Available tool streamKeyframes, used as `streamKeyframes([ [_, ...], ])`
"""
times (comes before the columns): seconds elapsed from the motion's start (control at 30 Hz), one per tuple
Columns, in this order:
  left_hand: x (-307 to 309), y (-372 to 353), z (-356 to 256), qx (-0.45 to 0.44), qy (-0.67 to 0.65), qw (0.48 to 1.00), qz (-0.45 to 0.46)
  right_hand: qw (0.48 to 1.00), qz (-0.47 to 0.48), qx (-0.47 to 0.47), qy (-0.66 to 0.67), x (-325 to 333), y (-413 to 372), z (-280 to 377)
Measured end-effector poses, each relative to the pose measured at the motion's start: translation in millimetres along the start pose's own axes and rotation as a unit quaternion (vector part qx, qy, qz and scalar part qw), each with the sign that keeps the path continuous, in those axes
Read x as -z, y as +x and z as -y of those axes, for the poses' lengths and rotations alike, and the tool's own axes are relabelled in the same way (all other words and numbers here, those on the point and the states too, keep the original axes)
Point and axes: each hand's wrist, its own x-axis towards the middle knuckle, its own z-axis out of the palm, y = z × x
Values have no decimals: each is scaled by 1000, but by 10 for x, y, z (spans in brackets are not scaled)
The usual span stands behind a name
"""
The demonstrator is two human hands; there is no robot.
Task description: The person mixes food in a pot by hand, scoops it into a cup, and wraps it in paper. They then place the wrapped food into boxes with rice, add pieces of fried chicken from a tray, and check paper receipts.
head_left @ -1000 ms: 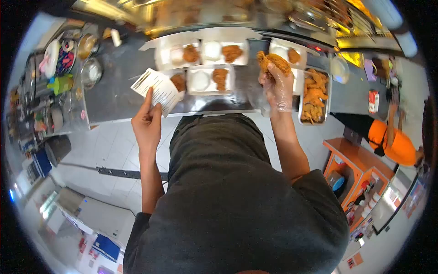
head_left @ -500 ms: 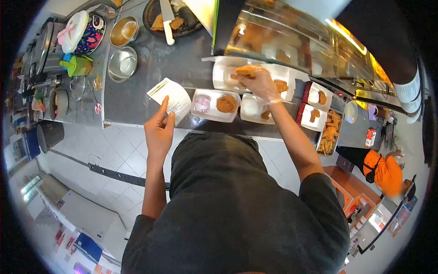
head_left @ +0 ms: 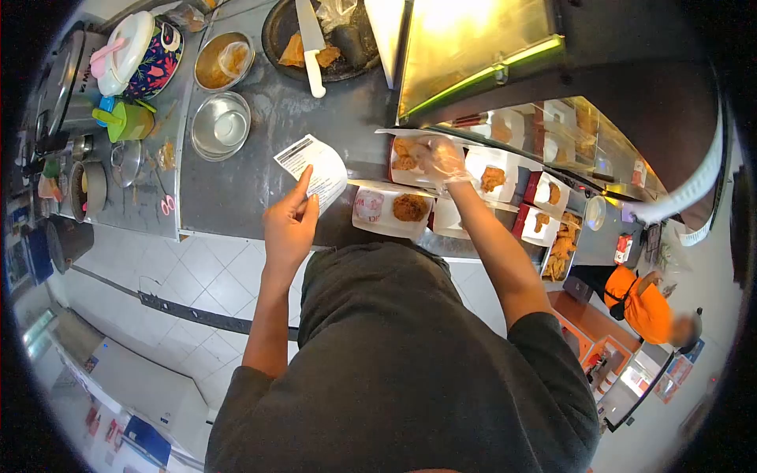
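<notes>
My left hand (head_left: 290, 229) pinches a printed paper slip (head_left: 325, 167) between thumb and fingers above the counter's front part. My right hand (head_left: 443, 162), in a clear plastic glove, is over an open takeaway box (head_left: 392, 175). A piece of fried chicken (head_left: 404, 154) lies in that box, right beside the gloved fingertips, which are blurred. Nearer to me, another open box (head_left: 386, 227) contains a wrapped pink-and-white packet (head_left: 368, 206) and a piece of fried chicken (head_left: 409, 207). To the right of the glove, one more box holds fried chicken (head_left: 493, 179).
Red-sided boxes (head_left: 546, 189) and a tray of fried chicken (head_left: 562, 251) stand at right. A knife (head_left: 312, 59) lies across a dark round board (head_left: 347, 75). Steel bowls (head_left: 221, 126) sit at left. A glass display case (head_left: 473, 63) borders the back. A person in orange (head_left: 639, 303) stands far right.
The fried chicken piece that was in my right hand now lies in the box, with the hand just right of it. My left hand keeps the slip. The whole view has shifted.
</notes>
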Motion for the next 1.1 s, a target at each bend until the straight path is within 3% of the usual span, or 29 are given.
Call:
streamKeyframes([
  [0.03,-7,24,-10,7,-10,1000,5,1000,-7,-19,-22,34,-38,10],
  [0.07,-9,58,-41,12,-20,1000,10,996,-50,67,-7,-127,70,-436],
  [0.1,-9,80,-44,11,-25,1000,15,993,-42,-7,107,-95,35,-404],
  [0.17,-3,123,-31,4,-30,999,24,932,-28,-152,329,22,-83,-255],
  [0.2,-5,135,-42,1,-34,999,25,913,-45,-125,385,4,-108,-332],
  [0.3,-22,157,-112,1,-56,998,20,858,-51,-172,481,30,-227,-473],
  [0.47,-35,117,-100,-2,-60,998,31,832,-41,-241,498,213,-485,-179],
  [0.6,-38,48,-178,10,-43,998,38,826,-6,-217,520,263,-603,-150],
  [0.87,-75,-105,-99,-6,-49,998,25,873,-96,-170,448,336,-693,-365],
  [1.1,-115,-165,-89,-12,-31,999,32,903,1,-159,400,401,-625,-431],
])
